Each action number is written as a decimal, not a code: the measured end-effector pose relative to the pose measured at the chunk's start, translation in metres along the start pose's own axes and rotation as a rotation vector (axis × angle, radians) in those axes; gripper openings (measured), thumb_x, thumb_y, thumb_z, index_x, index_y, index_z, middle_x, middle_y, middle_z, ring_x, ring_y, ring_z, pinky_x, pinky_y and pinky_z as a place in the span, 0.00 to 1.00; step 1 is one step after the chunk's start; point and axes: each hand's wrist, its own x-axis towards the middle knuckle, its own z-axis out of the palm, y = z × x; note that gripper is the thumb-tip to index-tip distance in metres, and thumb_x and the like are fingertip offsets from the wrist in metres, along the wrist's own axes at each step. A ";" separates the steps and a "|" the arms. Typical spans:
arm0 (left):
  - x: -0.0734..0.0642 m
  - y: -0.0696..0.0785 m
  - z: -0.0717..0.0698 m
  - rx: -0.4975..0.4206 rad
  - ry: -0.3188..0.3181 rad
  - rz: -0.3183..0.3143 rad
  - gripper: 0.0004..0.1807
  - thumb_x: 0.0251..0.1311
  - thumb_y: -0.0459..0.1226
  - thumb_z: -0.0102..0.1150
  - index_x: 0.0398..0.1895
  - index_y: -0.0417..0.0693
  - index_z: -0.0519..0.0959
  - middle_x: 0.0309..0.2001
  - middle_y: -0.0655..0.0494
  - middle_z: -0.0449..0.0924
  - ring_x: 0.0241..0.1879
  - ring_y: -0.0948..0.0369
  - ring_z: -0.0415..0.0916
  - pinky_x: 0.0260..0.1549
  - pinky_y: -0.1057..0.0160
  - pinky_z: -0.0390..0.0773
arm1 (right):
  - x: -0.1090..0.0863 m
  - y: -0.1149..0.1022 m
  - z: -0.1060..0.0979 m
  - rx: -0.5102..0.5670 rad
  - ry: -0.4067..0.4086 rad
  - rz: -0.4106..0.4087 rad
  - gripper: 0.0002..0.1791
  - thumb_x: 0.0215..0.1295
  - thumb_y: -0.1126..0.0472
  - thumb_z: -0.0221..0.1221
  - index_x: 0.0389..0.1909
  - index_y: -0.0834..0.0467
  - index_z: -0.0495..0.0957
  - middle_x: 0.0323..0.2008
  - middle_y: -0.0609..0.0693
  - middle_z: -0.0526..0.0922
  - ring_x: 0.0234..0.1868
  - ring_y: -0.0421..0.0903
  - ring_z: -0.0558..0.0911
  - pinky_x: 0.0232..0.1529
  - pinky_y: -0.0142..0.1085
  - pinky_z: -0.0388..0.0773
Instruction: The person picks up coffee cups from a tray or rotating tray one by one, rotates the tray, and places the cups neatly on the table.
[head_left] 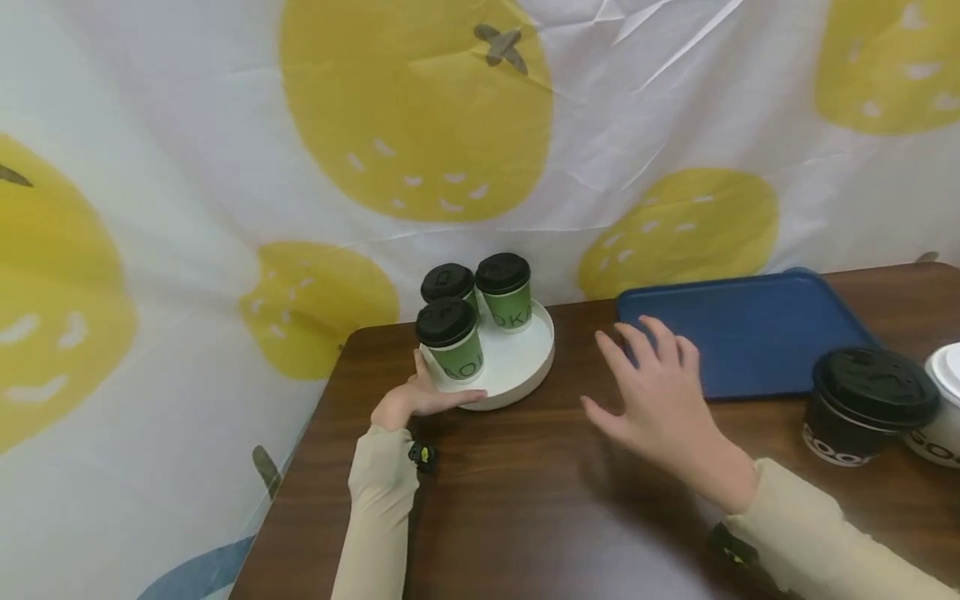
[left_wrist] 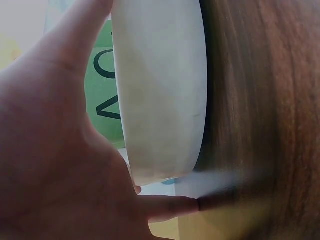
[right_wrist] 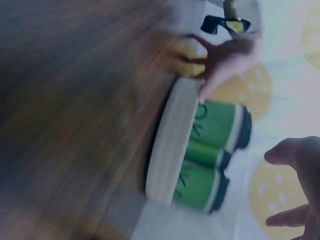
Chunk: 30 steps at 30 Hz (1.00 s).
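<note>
Right hand [head_left: 663, 400] hovering over wooden table [head_left: 510, 508], fingers spread, grasping nothing. Left hand [head_left: 420, 396] touching near-left edge of white tray [head_left: 517, 357], thumb and fingers spread, not clenching. White tray sitting toward table's far edge, likely handling stiff and light, smooth wall perhaps slipping; opposite sides offering best hold, tilting risking toppled cups. Front green cup [head_left: 461, 357] standing on tray, two more green cups [head_left: 513, 308] standing behind, black lids [head_left: 447, 321] hiding contents.

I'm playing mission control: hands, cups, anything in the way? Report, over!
Left hand touching round white tray; right hand hovering, empty. Three black-lidded green coffee cups upright on tray. Nothing visible between right hand and tray.
</note>
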 end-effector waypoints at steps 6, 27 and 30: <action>0.013 0.009 0.012 0.016 0.006 -0.022 0.82 0.50 0.74 0.64 0.79 0.44 0.13 0.83 0.29 0.33 0.83 0.37 0.45 0.79 0.42 0.58 | 0.034 -0.015 0.033 0.069 -0.145 -0.018 0.43 0.55 0.43 0.72 0.67 0.62 0.74 0.60 0.66 0.78 0.65 0.66 0.71 0.56 0.62 0.74; -0.011 0.039 0.019 0.006 -0.071 -0.012 0.75 0.55 0.73 0.58 0.81 0.50 0.16 0.85 0.38 0.30 0.84 0.37 0.38 0.78 0.31 0.50 | 0.130 -0.061 0.121 0.054 -0.287 -0.149 0.44 0.62 0.33 0.65 0.75 0.48 0.69 0.68 0.67 0.70 0.63 0.66 0.75 0.47 0.59 0.84; -0.011 0.037 0.018 0.018 -0.061 -0.014 0.74 0.56 0.73 0.57 0.81 0.48 0.16 0.85 0.36 0.33 0.84 0.37 0.40 0.78 0.30 0.49 | 0.131 -0.066 0.129 0.060 -0.292 -0.132 0.42 0.62 0.34 0.66 0.73 0.49 0.72 0.67 0.68 0.71 0.62 0.67 0.76 0.44 0.58 0.86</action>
